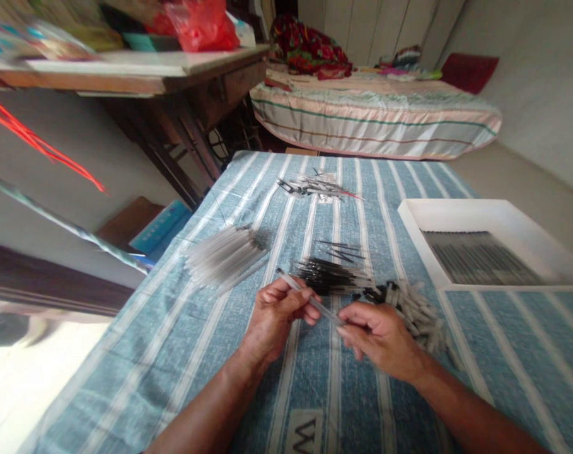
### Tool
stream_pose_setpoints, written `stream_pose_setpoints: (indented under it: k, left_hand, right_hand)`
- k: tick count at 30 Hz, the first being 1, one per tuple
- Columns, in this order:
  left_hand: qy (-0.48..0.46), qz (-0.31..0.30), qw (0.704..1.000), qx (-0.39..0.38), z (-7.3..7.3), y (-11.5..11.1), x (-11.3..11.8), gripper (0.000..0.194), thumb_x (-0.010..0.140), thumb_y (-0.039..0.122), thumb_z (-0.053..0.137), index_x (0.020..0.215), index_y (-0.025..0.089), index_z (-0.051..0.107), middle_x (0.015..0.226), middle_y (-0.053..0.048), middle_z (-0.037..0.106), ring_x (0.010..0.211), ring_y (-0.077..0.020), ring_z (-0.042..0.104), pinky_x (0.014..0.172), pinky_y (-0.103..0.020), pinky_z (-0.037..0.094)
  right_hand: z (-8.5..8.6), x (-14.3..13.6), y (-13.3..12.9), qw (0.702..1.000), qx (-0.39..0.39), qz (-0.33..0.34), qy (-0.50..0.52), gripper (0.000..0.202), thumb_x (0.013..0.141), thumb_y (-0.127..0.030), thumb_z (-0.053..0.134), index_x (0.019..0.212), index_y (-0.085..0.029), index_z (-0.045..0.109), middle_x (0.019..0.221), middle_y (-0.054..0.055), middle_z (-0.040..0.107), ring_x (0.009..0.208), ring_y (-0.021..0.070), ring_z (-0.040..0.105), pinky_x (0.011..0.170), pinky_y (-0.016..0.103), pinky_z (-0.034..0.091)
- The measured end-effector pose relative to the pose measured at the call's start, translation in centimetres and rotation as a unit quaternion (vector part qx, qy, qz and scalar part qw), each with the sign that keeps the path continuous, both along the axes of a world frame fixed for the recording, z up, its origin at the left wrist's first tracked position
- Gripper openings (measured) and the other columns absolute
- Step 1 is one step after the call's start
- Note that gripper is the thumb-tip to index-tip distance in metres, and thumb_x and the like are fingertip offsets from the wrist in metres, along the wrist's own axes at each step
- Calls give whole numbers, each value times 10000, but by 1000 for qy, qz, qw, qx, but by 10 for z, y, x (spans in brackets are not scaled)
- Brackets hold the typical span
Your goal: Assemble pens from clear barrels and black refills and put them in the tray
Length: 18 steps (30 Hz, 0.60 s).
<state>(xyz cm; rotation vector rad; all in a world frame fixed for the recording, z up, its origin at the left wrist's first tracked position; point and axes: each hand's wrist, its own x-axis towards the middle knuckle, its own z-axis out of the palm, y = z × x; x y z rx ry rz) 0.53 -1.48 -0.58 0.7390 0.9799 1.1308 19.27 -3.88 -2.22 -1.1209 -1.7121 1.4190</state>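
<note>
My left hand [279, 315] is gripping a slim clear pen tube [328, 313] around its middle, and my right hand [385, 337] is pinching its near end, fingertips closed — probably so the tube is staying steady. It is slanting between my fingers, dark tip pointing away and leftward. Clear barrels [224, 255] are lying side by side beyond my left fingers, and dark thin refills [331, 275] just ahead of both hands, likely sorted for easy reach. Pale caps [418, 312] are heaping beside my right fingers; farther right, a white tray [456, 211] is holding pen-like sticks [480, 258] in a row, seemingly to keep them aligned. Mixed thin pieces [319, 186] are scattering farthest ahead. I am counting one held tube, one tray and four groups on the striped cloth [239, 391] — single pieces are overlapping too much to count.
</note>
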Motion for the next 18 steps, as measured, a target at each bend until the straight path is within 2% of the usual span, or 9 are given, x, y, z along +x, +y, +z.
stream_pose_setpoints:
  k: [6, 12, 15, 18]
  left_hand:
    - [6, 22, 1000, -13, 4, -1, 2, 158, 687, 213, 735, 730, 128, 609, 672, -47, 720, 461, -130, 621, 471, -225, 497]
    - [51, 10, 999, -9, 4, 3, 2, 175, 673, 268, 753, 684, 127, 650, 619, -32, 695, 471, -118, 594, 487, -212, 464]
    - [65, -15, 998, -7, 4, 4, 5, 183, 662, 291, 761, 671, 134, 668, 581, -27, 676, 492, -126, 581, 526, -231, 467]
    - [82, -43, 996, -3, 4, 1, 10, 191, 660, 315, 759, 674, 138, 686, 544, -22, 651, 510, -133, 571, 561, -244, 465]
  right_hand:
    - [0, -7, 0, 997, 62, -44, -13, 104, 829, -246, 527, 749, -181, 534, 522, -59, 470, 427, 62, 441, 416, 165, 346]
    - [8, -10, 11, 996, 82, -14, -37, 125, 805, -223, 527, 687, -184, 534, 507, -65, 463, 438, 66, 419, 427, 167, 316]
    - [15, -8, 18, 984, 160, -20, -81, 185, 841, -239, 540, 676, -180, 602, 531, -53, 493, 492, 74, 453, 502, 181, 345]
    - [19, -7, 20, 957, 254, -30, -138, 219, 839, -229, 563, 643, -178, 646, 600, -18, 569, 580, 94, 519, 582, 198, 375]
